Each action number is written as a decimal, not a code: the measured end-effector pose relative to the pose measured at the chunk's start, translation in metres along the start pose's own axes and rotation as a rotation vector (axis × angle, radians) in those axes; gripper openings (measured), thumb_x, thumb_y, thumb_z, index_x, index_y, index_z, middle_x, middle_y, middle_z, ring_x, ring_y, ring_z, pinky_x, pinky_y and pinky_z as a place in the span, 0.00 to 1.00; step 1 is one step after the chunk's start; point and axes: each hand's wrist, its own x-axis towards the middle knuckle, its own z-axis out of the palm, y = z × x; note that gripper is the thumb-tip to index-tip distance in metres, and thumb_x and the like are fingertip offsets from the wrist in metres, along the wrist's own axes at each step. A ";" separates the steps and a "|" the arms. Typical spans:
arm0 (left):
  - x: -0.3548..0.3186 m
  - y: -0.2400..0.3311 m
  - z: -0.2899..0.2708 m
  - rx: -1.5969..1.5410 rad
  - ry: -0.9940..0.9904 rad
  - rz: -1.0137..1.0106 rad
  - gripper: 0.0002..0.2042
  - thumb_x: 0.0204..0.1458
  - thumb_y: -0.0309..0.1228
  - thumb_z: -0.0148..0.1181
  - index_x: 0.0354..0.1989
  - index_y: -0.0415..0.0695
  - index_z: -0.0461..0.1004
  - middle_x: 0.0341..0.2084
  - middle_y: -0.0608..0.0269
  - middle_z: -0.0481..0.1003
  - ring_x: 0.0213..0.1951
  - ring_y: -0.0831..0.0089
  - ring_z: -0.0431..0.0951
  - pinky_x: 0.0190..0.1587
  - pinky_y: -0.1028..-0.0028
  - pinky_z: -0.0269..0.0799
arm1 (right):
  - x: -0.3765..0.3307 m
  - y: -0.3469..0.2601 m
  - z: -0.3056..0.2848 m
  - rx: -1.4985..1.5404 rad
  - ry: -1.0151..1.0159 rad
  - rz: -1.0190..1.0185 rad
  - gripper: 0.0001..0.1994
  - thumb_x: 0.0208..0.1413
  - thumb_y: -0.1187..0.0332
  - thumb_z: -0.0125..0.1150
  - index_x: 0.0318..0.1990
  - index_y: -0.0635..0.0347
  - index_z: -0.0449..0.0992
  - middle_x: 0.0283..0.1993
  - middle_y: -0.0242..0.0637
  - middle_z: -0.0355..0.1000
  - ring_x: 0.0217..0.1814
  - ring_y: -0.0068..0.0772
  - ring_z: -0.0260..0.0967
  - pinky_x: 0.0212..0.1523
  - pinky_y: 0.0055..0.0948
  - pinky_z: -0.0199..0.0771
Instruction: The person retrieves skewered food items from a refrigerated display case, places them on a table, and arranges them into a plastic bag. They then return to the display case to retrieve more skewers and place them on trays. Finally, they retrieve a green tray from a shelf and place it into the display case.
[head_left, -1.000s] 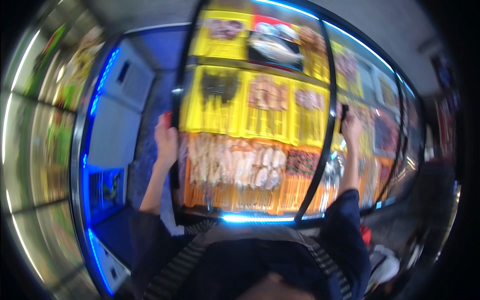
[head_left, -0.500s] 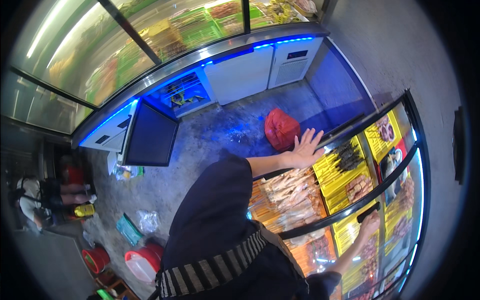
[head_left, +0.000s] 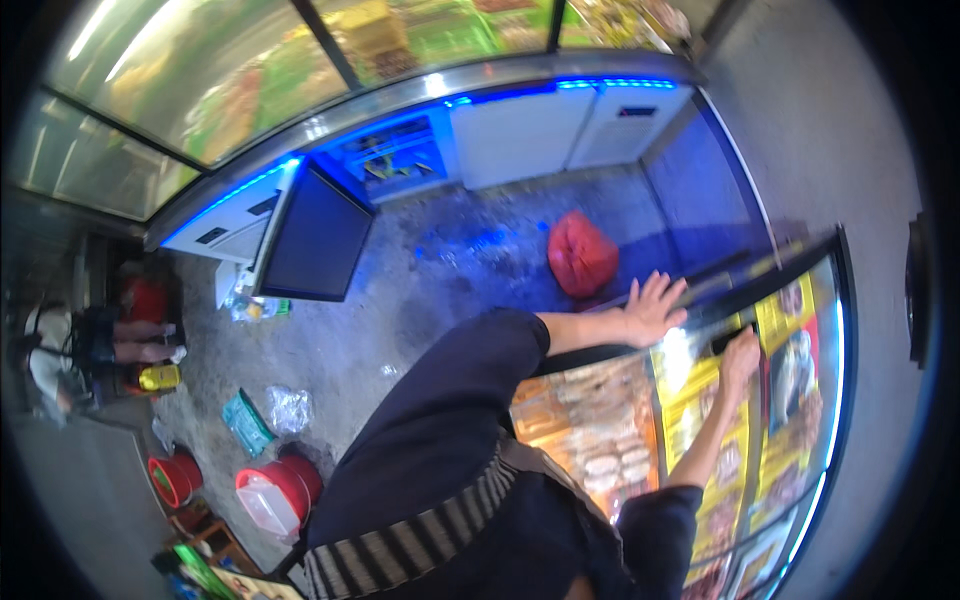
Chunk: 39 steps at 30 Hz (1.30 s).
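Note:
A chest freezer with a curved sliding glass lid (head_left: 790,300) fills the right side, with yellow trays of packed frozen food (head_left: 700,390) under the glass. My left hand (head_left: 655,305) lies flat on the lid's upper edge, fingers spread, holding nothing. My right hand (head_left: 740,352) is curled around a dark bar on the lid's frame, just right of the left hand. Both arms reach out from my dark short sleeves.
A red plastic bag (head_left: 580,255) sits on the concrete floor beside the freezer. Another blue-lit freezer (head_left: 420,100) runs along the top, with a dark panel (head_left: 315,245) hanging open. Red buckets (head_left: 285,490), a green packet (head_left: 245,422) and a standing person (head_left: 70,345) are at the left.
The view has swung from straight over the freezer toward the floor on my left. Both hands stay on the lid; the right hand now sits closer to the left hand.

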 end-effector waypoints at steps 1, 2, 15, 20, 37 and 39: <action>0.001 0.001 -0.003 0.006 0.054 0.008 0.31 0.51 0.47 0.36 0.59 0.46 0.37 0.58 0.44 0.38 0.61 0.53 0.31 0.58 0.52 0.27 | 0.003 -0.009 -0.003 -0.035 -0.018 -0.028 0.18 0.54 0.67 0.39 0.17 0.69 0.67 0.17 0.56 0.64 0.22 0.55 0.63 0.21 0.42 0.62; -0.003 0.001 -0.004 0.015 0.096 0.017 0.31 0.50 0.46 0.37 0.59 0.45 0.38 0.58 0.43 0.40 0.61 0.52 0.32 0.58 0.52 0.27 | 0.005 -0.003 0.000 -0.035 -0.075 -0.076 0.19 0.55 0.67 0.38 0.17 0.70 0.67 0.18 0.57 0.64 0.23 0.56 0.63 0.21 0.43 0.62; -0.337 -0.153 -0.026 0.327 0.771 -0.353 0.32 0.37 0.38 0.55 0.53 0.40 0.54 0.51 0.42 0.52 0.54 0.48 0.49 0.55 0.56 0.42 | -0.006 -0.010 -0.013 0.074 -0.177 -0.322 0.19 0.51 0.60 0.46 0.20 0.69 0.69 0.21 0.55 0.65 0.25 0.55 0.64 0.26 0.44 0.61; -0.540 -0.244 -0.023 0.129 0.633 -1.253 0.36 0.39 0.43 0.52 0.57 0.42 0.48 0.54 0.38 0.48 0.57 0.49 0.46 0.58 0.58 0.37 | -0.074 -0.143 -0.025 0.339 -0.241 -0.547 0.19 0.49 0.62 0.51 0.14 0.65 0.60 0.12 0.48 0.58 0.15 0.46 0.57 0.18 0.37 0.54; -0.675 -0.296 -0.019 -0.834 1.521 -1.732 0.25 0.39 0.44 0.49 0.48 0.46 0.66 0.55 0.42 0.48 0.57 0.50 0.46 0.57 0.63 0.45 | -0.290 -0.686 0.064 0.499 -0.663 -1.803 0.17 0.47 0.64 0.51 0.42 0.67 0.65 0.24 0.51 0.68 0.28 0.52 0.66 0.30 0.42 0.64; -0.683 -0.286 0.000 -0.917 1.682 -1.820 0.25 0.39 0.43 0.49 0.47 0.45 0.66 0.54 0.41 0.49 0.57 0.50 0.46 0.56 0.63 0.46 | -0.316 -0.729 0.072 0.521 -0.657 -1.966 0.21 0.48 0.62 0.50 0.45 0.68 0.62 0.29 0.53 0.68 0.32 0.52 0.66 0.33 0.43 0.64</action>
